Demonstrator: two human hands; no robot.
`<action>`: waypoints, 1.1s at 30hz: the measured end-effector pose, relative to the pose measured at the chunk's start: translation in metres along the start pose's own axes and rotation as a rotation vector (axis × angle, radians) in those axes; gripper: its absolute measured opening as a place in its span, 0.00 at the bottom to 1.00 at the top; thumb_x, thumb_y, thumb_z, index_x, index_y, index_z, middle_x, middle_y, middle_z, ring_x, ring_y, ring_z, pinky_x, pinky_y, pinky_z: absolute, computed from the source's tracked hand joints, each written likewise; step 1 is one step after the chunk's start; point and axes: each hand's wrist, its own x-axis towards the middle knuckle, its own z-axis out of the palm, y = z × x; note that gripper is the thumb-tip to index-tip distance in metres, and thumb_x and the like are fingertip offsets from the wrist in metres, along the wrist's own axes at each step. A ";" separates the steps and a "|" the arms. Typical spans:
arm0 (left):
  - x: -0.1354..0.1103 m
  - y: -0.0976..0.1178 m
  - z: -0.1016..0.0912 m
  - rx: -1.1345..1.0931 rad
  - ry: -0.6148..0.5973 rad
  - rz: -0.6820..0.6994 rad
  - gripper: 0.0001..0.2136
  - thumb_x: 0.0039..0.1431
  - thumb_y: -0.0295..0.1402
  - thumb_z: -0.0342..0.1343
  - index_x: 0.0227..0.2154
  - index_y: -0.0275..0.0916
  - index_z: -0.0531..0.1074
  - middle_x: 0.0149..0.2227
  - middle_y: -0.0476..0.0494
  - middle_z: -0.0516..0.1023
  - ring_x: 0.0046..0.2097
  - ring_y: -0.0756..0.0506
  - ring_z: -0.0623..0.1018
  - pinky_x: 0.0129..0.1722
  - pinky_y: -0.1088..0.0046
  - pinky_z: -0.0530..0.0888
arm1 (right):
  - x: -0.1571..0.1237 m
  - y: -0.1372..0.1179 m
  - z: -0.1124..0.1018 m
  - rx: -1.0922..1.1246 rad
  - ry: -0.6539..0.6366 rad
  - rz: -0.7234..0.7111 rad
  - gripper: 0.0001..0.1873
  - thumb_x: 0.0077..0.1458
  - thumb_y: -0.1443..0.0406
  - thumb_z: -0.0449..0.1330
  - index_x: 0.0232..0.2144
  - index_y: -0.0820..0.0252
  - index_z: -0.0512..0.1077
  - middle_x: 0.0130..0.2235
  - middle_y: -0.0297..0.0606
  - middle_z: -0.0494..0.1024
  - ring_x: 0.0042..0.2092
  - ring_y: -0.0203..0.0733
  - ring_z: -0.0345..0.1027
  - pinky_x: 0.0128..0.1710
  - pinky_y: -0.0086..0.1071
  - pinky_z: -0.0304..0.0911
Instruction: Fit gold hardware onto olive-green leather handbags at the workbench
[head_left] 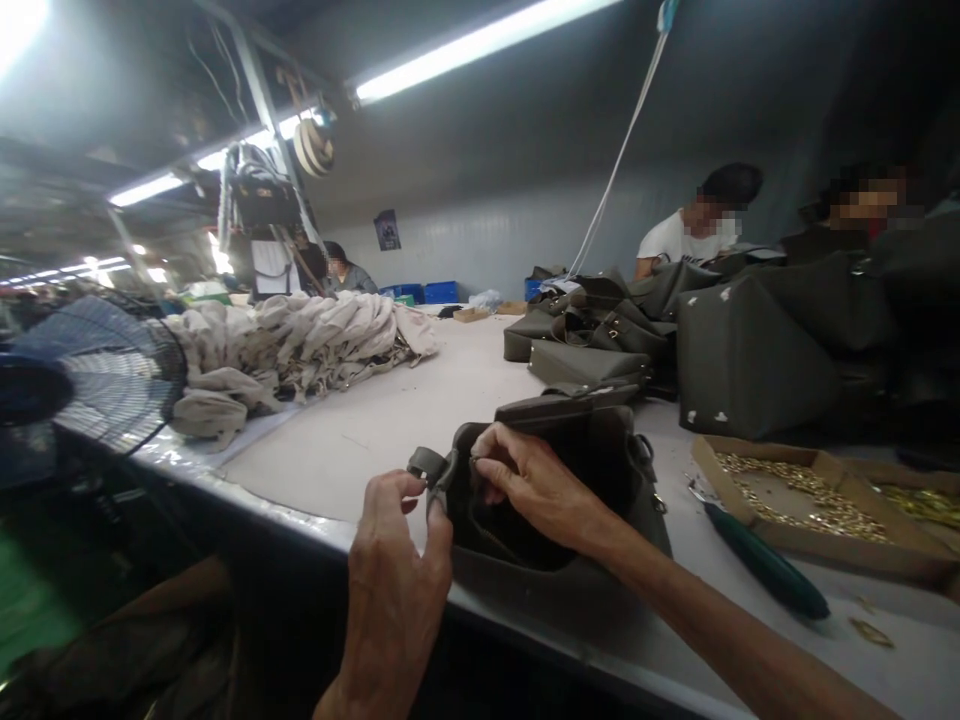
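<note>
Left hand [394, 590] pinching strap tab [427, 465] on olive handbag [562, 590], right hand [536, 485] pinching its rim [471, 447]; I've more bags [592, 340] piled behind.

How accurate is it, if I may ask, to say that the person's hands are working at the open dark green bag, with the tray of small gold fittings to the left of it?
Not quite: the head view shows the tray of small gold fittings to the right of the open dark green bag, not the left. The left hand and right hand are working at it, as you say.

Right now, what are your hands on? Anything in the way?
Left grip pinching strap tab. Right grip on olive handbag's open rim. Green-handled tool beside, apart.
</note>
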 end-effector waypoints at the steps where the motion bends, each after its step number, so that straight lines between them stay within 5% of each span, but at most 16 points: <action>1: 0.000 0.000 0.001 0.014 0.006 0.020 0.08 0.57 0.37 0.49 0.34 0.37 0.66 0.35 0.40 0.72 0.37 0.40 0.75 0.39 0.57 0.74 | 0.000 0.001 0.002 0.001 -0.018 -0.004 0.03 0.59 0.68 0.53 0.32 0.60 0.65 0.27 0.31 0.70 0.28 0.33 0.67 0.30 0.27 0.63; 9: -0.004 -0.003 0.013 -0.105 -0.101 0.019 0.17 0.61 0.36 0.44 0.48 0.36 0.69 0.50 0.37 0.74 0.54 0.40 0.73 0.55 0.60 0.70 | -0.003 0.006 0.012 0.365 0.025 0.037 0.04 0.57 0.65 0.55 0.32 0.62 0.65 0.30 0.34 0.74 0.31 0.34 0.70 0.32 0.28 0.65; 23: 0.005 -0.007 0.019 -0.084 -0.111 0.076 0.11 0.59 0.33 0.52 0.44 0.41 0.68 0.39 0.45 0.77 0.40 0.45 0.77 0.41 0.70 0.74 | -0.009 0.004 0.015 0.747 0.154 0.283 0.19 0.47 0.54 0.66 0.30 0.62 0.65 0.25 0.32 0.74 0.25 0.31 0.68 0.30 0.26 0.67; 28: 0.012 -0.014 0.021 -0.041 -0.118 0.150 0.07 0.60 0.37 0.53 0.38 0.41 0.70 0.33 0.48 0.75 0.34 0.47 0.75 0.33 0.75 0.71 | -0.008 -0.008 -0.001 0.690 0.182 0.151 0.14 0.54 0.57 0.61 0.29 0.62 0.66 0.32 0.36 0.76 0.27 0.30 0.68 0.30 0.24 0.66; 33: 0.024 -0.014 0.026 -0.028 -0.036 0.208 0.06 0.62 0.35 0.51 0.31 0.39 0.68 0.32 0.48 0.70 0.35 0.48 0.71 0.37 0.75 0.69 | -0.012 -0.004 -0.002 0.370 0.148 0.006 0.06 0.59 0.64 0.56 0.31 0.61 0.67 0.28 0.32 0.74 0.27 0.32 0.66 0.30 0.26 0.63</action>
